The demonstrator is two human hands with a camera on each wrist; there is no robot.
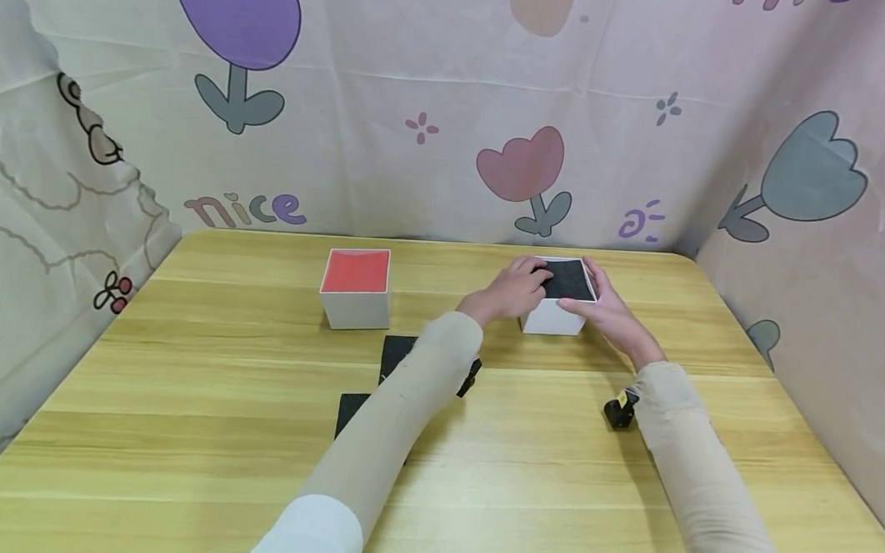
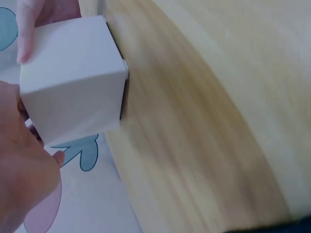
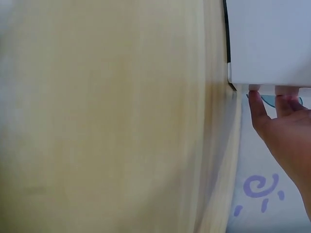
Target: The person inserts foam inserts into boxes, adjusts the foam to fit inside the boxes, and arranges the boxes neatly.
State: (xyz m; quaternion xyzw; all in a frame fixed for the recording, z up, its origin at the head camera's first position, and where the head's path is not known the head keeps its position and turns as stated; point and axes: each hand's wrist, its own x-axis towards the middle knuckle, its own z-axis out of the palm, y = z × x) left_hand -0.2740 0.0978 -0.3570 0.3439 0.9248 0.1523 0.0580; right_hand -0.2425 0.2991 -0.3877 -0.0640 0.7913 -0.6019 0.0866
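Observation:
A white box [image 1: 553, 318] stands at the back right of the table, its open top filled with a black sheet [image 1: 572, 281]. My left hand [image 1: 512, 289] reaches over the box's left rim, bent fingertips resting on that sheet. In the left wrist view, the left thumb sticks out apart from the white box [image 2: 75, 73], while the other fingertips are hidden behind its edge. My right hand [image 1: 612, 313] holds the box from the right, thumb at the near corner and fingers along the far side. The right wrist view shows right-hand fingers [image 3: 258, 109] against the box wall.
Left of the hands stands another white box [image 1: 358, 310] with a red sheet [image 1: 356, 270] in its top. Black flat pieces [image 1: 397, 353] lie on the wooden table [image 1: 181, 396], partly hidden under the left forearm. A patterned cloth [image 1: 388, 165] hangs behind the table.

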